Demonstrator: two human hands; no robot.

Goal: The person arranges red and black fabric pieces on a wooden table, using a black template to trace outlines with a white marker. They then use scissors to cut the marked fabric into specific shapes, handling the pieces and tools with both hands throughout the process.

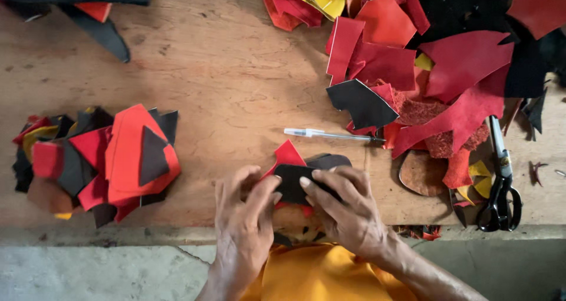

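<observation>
A small black, rounded leather piece was pinched between both hands at the near edge of the wooden table, its long axis crosswise; the left hand gripped one end, the right hand the other, equally close.

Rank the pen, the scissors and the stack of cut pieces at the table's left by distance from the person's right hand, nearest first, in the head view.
1. Pen: just above the right hand.
2. Scissors: at the table's right edge.
3. Stack of cut pieces: far left, beyond the left hand.
</observation>
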